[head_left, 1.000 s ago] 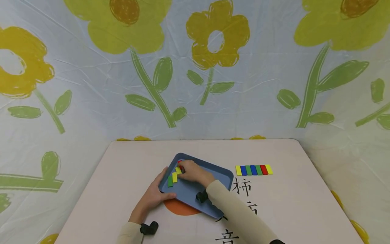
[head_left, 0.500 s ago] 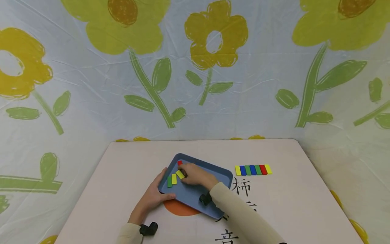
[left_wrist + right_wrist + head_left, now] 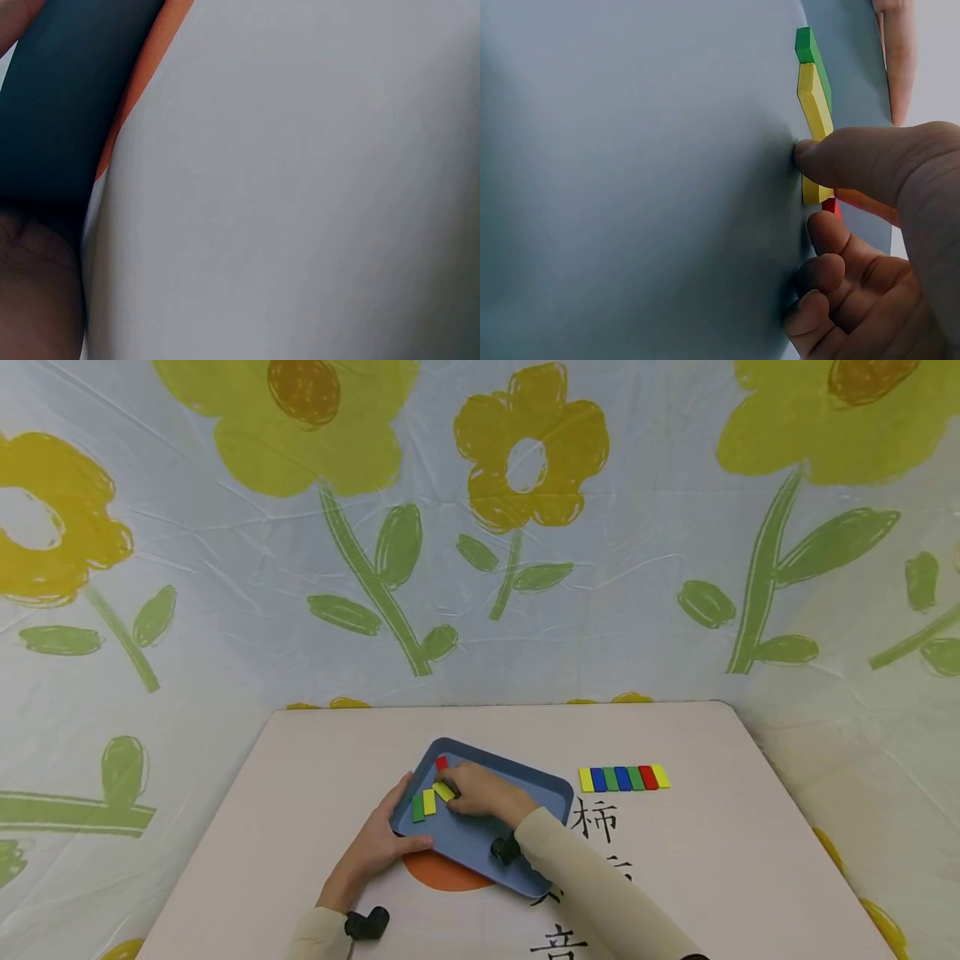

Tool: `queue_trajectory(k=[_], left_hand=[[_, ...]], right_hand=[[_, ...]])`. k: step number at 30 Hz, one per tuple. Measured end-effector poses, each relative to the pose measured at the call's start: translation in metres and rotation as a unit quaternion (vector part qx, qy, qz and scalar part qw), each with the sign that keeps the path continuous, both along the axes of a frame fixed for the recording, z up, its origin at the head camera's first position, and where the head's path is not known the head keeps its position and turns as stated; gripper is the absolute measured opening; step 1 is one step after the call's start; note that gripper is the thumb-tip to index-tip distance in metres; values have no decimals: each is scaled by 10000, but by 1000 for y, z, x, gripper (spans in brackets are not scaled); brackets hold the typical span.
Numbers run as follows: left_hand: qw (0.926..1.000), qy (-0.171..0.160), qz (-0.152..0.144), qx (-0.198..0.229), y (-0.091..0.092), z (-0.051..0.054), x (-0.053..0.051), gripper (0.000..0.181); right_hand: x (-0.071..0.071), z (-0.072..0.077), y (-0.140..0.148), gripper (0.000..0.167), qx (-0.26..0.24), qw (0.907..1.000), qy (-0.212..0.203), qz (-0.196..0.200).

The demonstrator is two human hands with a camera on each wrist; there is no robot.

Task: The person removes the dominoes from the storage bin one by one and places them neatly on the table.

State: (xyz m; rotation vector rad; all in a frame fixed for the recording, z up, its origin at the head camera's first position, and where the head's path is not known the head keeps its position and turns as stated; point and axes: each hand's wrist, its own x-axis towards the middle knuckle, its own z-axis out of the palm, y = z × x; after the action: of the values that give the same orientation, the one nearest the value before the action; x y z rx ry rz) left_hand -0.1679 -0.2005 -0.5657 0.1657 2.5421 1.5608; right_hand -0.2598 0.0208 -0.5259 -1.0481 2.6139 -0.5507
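Observation:
A blue tray lies at an angle on the table. Its left corner is held by my left hand, fingers along the left side and thumb on the near edge. Inside the tray, a green block and a yellow block stand side by side. Just right of them, a second yellow block sits tilted, pinched between thumb and index finger of my right hand. A red block lies beyond that hand's fingertips, mostly hidden in the right wrist view. The right hand's other fingers are curled.
To the right of the tray, a row of yellow, blue, green and red blocks lies flat on the table. Black printed characters and an orange shape mark the tabletop. Flowered cloth encloses the back and sides.
My right hand has shifted slightly right and nearer, and the yellow block at its fingertips has tilted. More of the red block shows. The left hand stays on the tray.

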Motion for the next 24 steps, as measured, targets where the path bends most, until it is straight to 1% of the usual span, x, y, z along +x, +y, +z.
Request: queue_trajectory(k=[6, 10, 15, 19, 24], left_hand=[[10000, 47, -19, 10, -1, -1, 0, 115], [10000, 62, -46, -1, -1, 0, 0, 114], [9999, 80, -81, -25, 0, 1, -1, 113], [10000, 9, -54, -55, 0, 0, -1, 114], [9999, -103, 17, -52, 0, -2, -2, 115]], right_hand=[[-1, 0, 0, 45, -47, 9999, -149, 29], [-2, 0, 1, 45, -98, 9995, -293, -23], [0, 1, 2, 44, -38, 9993, -346, -134], [0, 4, 6, 47, -66, 9986, -434, -287], [0, 9, 15, 48, -263, 9973, -538, -423]])
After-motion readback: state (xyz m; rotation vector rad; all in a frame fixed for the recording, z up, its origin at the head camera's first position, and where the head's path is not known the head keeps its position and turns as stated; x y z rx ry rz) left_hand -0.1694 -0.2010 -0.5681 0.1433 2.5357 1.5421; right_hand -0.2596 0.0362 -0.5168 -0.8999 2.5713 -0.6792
